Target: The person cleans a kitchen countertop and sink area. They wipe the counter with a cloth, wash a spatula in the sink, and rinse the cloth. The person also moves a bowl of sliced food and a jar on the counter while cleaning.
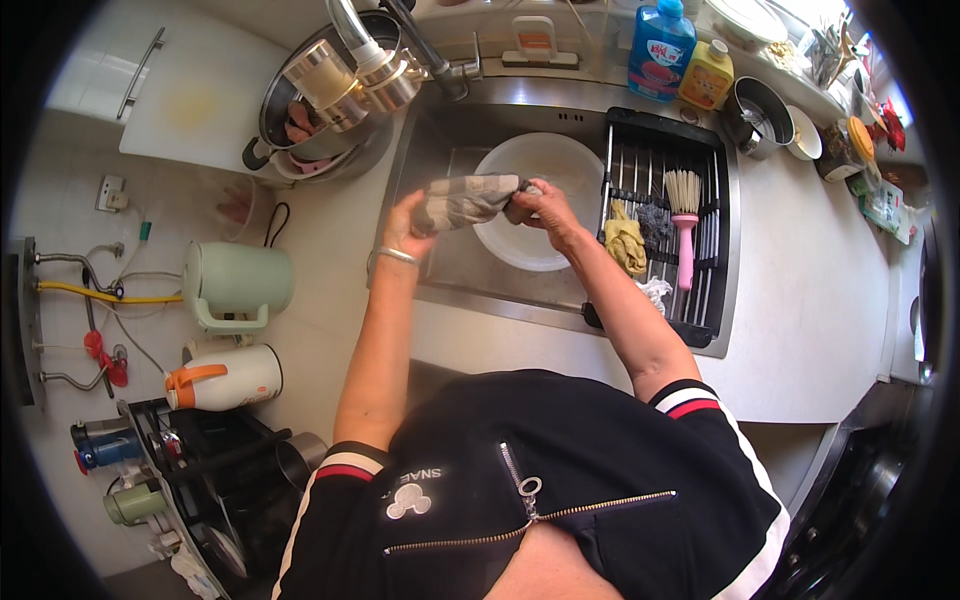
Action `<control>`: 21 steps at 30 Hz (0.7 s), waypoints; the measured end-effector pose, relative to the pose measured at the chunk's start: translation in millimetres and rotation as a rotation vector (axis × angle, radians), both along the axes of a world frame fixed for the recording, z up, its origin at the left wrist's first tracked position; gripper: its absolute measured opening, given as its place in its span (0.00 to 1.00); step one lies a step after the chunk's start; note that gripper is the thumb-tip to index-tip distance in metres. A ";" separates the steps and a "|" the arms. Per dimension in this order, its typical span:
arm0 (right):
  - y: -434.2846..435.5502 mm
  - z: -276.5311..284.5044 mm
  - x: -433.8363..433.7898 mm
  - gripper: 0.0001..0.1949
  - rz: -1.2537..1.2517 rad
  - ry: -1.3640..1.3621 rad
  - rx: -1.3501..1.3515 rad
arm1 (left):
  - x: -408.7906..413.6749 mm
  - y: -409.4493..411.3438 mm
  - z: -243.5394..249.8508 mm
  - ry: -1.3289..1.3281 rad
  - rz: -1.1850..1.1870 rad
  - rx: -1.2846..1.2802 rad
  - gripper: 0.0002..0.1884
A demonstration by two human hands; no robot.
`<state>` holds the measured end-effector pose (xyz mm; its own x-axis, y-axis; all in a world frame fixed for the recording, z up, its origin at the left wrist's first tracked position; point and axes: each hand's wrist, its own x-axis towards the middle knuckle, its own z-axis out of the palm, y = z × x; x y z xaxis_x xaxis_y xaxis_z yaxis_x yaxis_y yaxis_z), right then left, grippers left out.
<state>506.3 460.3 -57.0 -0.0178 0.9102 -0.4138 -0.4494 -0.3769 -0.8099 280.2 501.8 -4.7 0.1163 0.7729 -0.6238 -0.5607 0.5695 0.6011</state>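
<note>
A bunched grey-and-beige checked cloth (469, 202) stretches between my two hands above the sink. My left hand (407, 225) grips its left end, with a bracelet at the wrist. At the other end, my right hand (546, 214) pinches the gathered fabric. Below the cloth, a round whitish basin (517, 251) stands in the stainless steel sink (465, 281); it seems to hold water. The cloth hides part of the basin's left side.
A black-framed drying rack (664, 124) spans the sink's right side, bearing a pink-handled brush (684, 232) and a yellow cloth (625, 238). Behind stand a faucet (450, 79) and a blue detergent bottle (661, 52). Left are a pot (330, 135), a green kettle (240, 281) and a white jug (240, 379).
</note>
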 end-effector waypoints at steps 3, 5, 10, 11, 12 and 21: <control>-2.7 18.6 -1.3 0.19 -0.032 0.189 0.014 | -7.1 -10.3 -29.5 0.037 -0.015 0.021 0.13; -6.2 22.4 -18.2 0.18 -0.066 0.104 0.144 | 1.0 -16.7 -52.5 0.069 0.035 -0.017 0.19; -40.1 62.4 -94.3 0.16 -0.151 -0.878 0.590 | 21.6 -30.0 -76.8 -0.607 -0.375 0.300 0.22; -37.7 65.7 -95.5 0.17 -0.086 -0.951 0.536 | 27.9 -30.1 -89.4 -0.698 -0.365 0.310 0.21; -32.3 63.7 -91.7 0.18 -0.030 -1.028 0.470 | 40.4 -34.8 -75.4 -0.476 -0.282 0.203 0.20; -28.6 47.7 -80.7 0.20 -0.329 -0.884 0.550 | 51.5 -30.2 -17.4 0.026 -0.173 0.097 0.20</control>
<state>425.6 431.7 -9.3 0.3633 0.8804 0.3047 0.3622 0.1678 -0.9169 331.8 471.5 -22.1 0.2373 0.7992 -0.5522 -0.4434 0.5949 0.6705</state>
